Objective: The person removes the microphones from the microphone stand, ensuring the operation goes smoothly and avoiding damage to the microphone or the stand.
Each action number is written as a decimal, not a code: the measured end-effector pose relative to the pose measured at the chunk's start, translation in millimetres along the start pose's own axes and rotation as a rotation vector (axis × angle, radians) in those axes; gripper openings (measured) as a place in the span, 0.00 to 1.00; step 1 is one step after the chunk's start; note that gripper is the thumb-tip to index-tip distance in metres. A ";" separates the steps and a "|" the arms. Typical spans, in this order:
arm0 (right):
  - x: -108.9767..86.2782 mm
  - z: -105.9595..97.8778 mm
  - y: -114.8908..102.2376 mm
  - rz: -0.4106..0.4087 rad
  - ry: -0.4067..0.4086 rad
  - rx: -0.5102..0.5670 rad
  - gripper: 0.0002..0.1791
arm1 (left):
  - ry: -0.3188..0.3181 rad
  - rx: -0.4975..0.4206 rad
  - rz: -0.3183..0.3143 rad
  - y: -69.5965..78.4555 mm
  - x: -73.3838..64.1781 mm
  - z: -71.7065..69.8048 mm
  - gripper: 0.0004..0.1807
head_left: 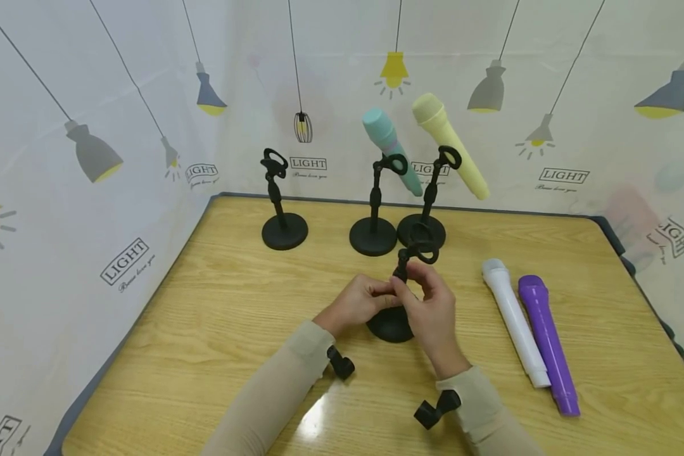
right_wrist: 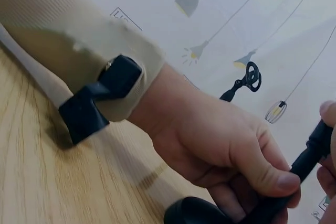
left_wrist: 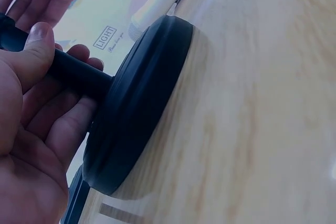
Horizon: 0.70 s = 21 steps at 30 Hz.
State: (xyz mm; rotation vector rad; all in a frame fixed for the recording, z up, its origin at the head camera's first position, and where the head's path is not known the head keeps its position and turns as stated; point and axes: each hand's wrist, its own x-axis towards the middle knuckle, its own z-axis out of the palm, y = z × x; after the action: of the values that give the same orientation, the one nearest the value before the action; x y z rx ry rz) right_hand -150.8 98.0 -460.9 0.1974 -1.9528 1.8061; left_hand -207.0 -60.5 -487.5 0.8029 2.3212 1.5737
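Observation:
A black microphone stand (head_left: 389, 327) with a round base is between both hands near the middle of the table. My left hand (head_left: 358, 304) grips its pole low down, just above the base (left_wrist: 142, 103), thumb across the pole. Higher up, my right hand (head_left: 433, 310) pinches the pole near its collar (right_wrist: 319, 139). The stand's ring-shaped clip (head_left: 427, 252) holds no microphone. Behind it, one stand (head_left: 374, 235) carries a teal microphone (head_left: 380, 128), and another (head_left: 431, 190) beside it a yellow one (head_left: 450, 133). Both microphones lean in their clips.
Another stand (head_left: 285, 231) with a bare clip is at the back left. On the right, a white microphone (head_left: 515, 323) and a purple microphone (head_left: 549, 345) lie side by side on the wooden table (head_left: 234, 278). A lamp-patterned sheet (head_left: 342, 82) rises around the back and sides.

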 end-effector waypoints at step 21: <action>1.8 1.5 0.5 0.016 -0.041 -0.056 0.19 | 0.007 0.013 0.002 -0.2 -0.5 -1.4 0.12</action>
State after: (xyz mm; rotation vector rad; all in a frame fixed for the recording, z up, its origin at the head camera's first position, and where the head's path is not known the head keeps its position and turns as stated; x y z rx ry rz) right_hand -153.0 97.0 -460.6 0.2032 -2.0364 1.7677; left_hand -207.3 -61.9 -487.2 0.8034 2.3388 1.5664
